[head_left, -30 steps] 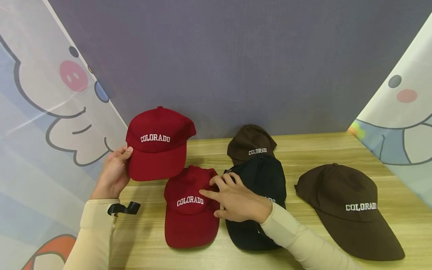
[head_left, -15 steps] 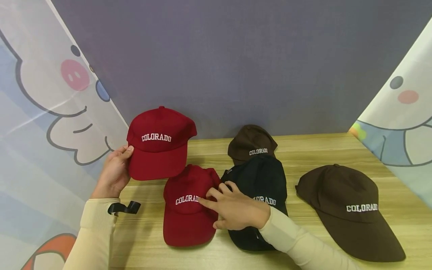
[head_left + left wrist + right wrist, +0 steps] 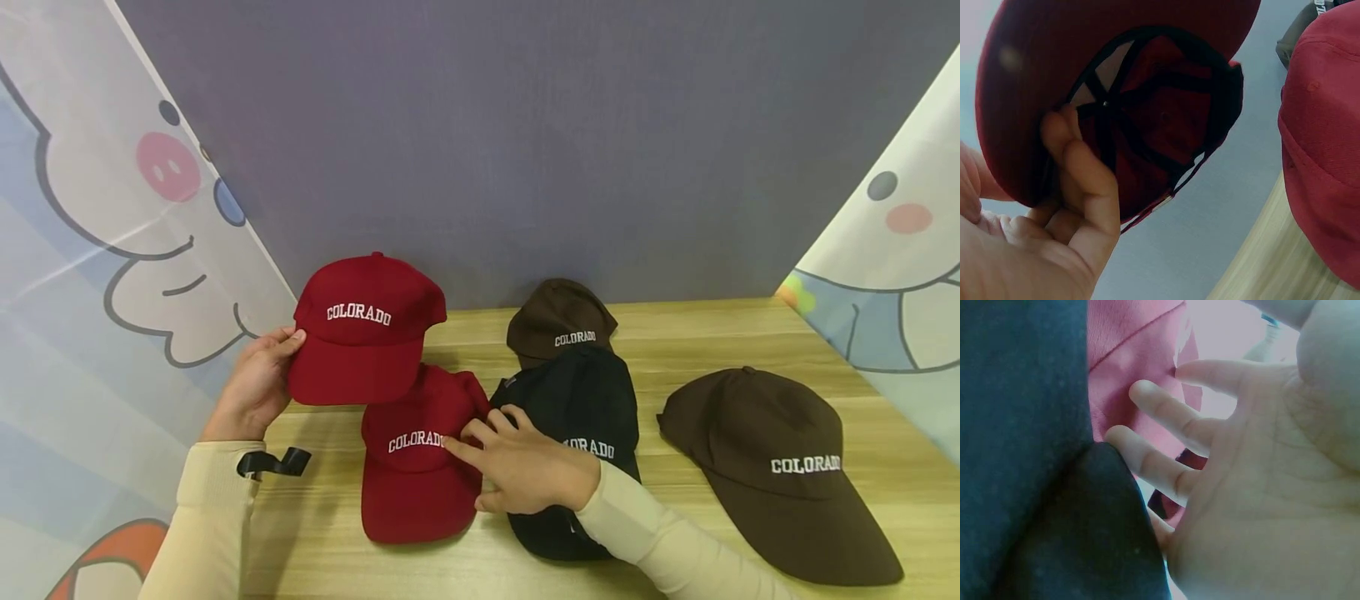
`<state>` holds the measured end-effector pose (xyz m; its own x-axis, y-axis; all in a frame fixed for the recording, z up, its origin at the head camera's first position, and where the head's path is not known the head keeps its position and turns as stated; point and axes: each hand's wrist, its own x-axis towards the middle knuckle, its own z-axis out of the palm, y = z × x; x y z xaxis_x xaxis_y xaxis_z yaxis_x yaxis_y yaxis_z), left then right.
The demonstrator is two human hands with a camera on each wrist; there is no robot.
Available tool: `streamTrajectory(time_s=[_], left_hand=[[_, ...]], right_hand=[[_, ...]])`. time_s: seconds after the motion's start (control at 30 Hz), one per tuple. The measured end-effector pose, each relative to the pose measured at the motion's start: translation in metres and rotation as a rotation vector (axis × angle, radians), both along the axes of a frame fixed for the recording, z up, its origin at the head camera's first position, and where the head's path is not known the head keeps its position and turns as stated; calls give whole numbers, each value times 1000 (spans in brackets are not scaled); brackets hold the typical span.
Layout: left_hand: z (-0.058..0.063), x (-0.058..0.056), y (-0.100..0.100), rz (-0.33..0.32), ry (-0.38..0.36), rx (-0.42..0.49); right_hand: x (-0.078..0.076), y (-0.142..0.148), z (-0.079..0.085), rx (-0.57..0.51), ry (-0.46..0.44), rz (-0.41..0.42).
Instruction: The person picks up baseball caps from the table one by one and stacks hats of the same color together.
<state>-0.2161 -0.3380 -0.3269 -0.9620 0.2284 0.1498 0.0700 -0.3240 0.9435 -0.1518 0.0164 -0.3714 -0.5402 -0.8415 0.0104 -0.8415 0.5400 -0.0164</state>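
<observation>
My left hand (image 3: 255,383) holds a red baseball cap (image 3: 360,362) by its left side, where brim meets crown, with the thumb on the outside. In the left wrist view the fingers (image 3: 1094,178) curl under its brim, and the dark-banded inside shows. A second red cap (image 3: 420,504) lies below it, front facing me, its top overlapped by the held cap's brim. My right hand (image 3: 525,467) has its fingers spread, fingertips on the right side of that second cap's crown. Under the right hand lies a black cap (image 3: 592,392), partly hidden by hand and sleeve.
Behind the black cap stands a brown cap (image 3: 558,312), and another brown cap (image 3: 757,433) lies at the right. The wooden table (image 3: 697,333) ends at a grey back panel (image 3: 510,142). Printed cartoon sheets (image 3: 82,217) flank both sides. A black strap (image 3: 273,462) hangs at the left wrist.
The held red cap has moved right and slightly down over the lower red cap. That lower cap has shifted a little left. The right hand has moved slightly down, its fingers still on it.
</observation>
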Motion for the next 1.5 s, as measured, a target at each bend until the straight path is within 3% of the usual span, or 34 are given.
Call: streamTrajectory(time_s=[0.37,0.6,0.8,0.93,1.13,1.5], left_hand=[[4,2,3,-101,-10,-46],[2,2,2,-156,52,-34],[1,1,0,-250,85,-44],[3,3,1,-303,69,-57],[3,3,2,-337,84,-49],[3,4,3,-325,82,-70]], right_hand=[[-4,5,8,-38,25,-70],[-9,11,12,-58,53,-93],[-11,15,17,-76,59,-121],[-12,18,20,-84,73,-138],[-14,21,22,-107,79,-147],[-19,24,24,-163,114,-187]])
